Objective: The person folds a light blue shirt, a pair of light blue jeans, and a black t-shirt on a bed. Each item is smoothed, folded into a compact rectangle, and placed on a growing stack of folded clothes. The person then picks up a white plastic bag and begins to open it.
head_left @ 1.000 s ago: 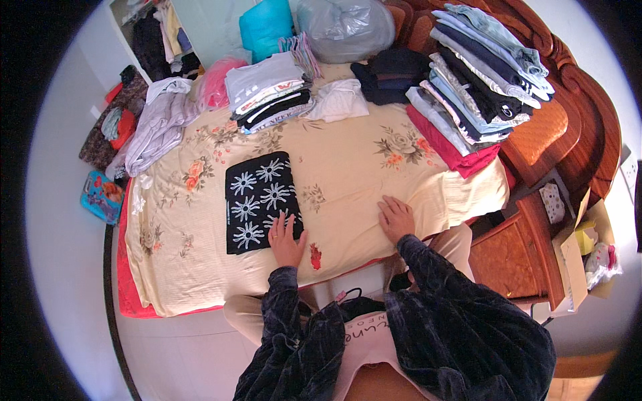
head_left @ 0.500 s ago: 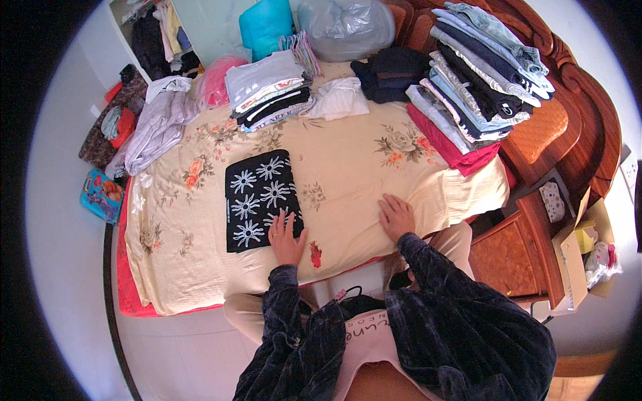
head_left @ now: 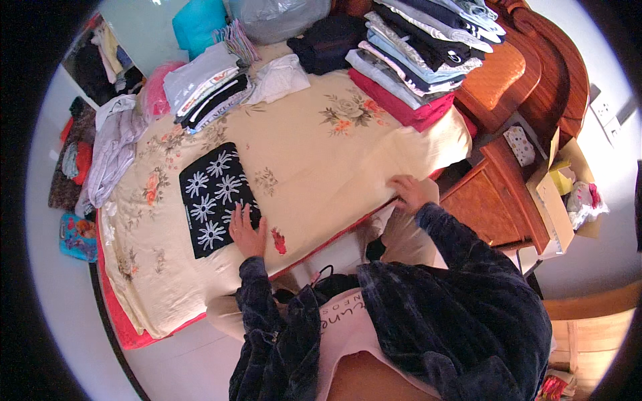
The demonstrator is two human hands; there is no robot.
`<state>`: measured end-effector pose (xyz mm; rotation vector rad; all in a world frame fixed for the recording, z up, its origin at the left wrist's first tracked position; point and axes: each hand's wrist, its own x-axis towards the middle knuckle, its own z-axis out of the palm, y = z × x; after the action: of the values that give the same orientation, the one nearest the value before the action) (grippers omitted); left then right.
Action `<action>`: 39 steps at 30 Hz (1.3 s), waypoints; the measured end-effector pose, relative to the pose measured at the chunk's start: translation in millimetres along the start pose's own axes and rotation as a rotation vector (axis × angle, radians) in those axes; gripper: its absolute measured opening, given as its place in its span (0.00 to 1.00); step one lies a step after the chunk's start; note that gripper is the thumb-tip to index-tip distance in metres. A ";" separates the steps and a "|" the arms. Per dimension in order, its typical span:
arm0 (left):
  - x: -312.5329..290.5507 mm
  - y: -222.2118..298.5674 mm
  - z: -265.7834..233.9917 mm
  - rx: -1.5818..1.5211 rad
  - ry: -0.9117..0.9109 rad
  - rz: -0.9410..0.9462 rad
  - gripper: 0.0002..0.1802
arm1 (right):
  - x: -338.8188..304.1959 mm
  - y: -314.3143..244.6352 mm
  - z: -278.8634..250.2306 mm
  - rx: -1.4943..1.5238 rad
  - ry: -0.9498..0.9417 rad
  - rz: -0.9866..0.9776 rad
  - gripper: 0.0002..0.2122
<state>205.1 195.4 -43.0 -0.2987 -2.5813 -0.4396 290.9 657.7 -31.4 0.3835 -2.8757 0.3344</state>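
Note:
A black folded garment (head_left: 212, 204) with white sun-like motifs lies flat on a cream floral bedsheet (head_left: 294, 167). My left hand (head_left: 248, 230) rests at the garment's lower right corner, fingers spread and partly over it. Nothing is gripped there. At the near edge of the bed, by my knee, is my right hand (head_left: 409, 193), its fingers loosely bent and apart with nothing visible in them. Beyond the black garment stands a stack of folded shirts (head_left: 207, 87), beside a crumpled white cloth (head_left: 279, 79).
A tall stack of folded clothes (head_left: 418, 57) and dark folded clothes (head_left: 328, 43) lie toward the wooden headboard (head_left: 562, 80). Lilac clothing (head_left: 114, 154) is heaped at left. A wooden nightstand (head_left: 495, 197) and an open cardboard box (head_left: 552, 200) stand at right.
The view has swung to the right, so the bed appears farther left. My right hand has come off the flat sheet to the bed's near edge. My left hand stays at the garment's corner.

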 end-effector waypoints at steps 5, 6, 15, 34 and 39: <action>-0.7 0.3 -4.3 -0.007 0.006 -0.003 0.30 | 9.7 13.1 -12.9 -0.065 0.034 0.019 0.12; -0.8 -0.2 -4.5 -0.008 0.006 -0.003 0.30 | 12.6 14.9 -12.1 -0.052 0.040 0.002 0.11; 2.6 1.6 4.1 -0.009 -0.003 0.000 0.31 | -1.7 59.8 26.0 -0.109 -0.101 -0.011 0.05; 3.5 -0.5 -3.2 0.045 -0.058 0.032 0.31 | 68.5 314.3 -13.2 -0.288 0.123 1.161 0.24; 6.3 1.0 -1.9 0.039 -0.082 0.017 0.30 | 72.3 357.7 -12.6 -0.142 -0.226 1.064 0.40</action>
<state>200.8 196.4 -38.0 -0.3319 -2.6621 -0.3782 124.8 980.5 -71.1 -1.2382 -3.0079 0.2373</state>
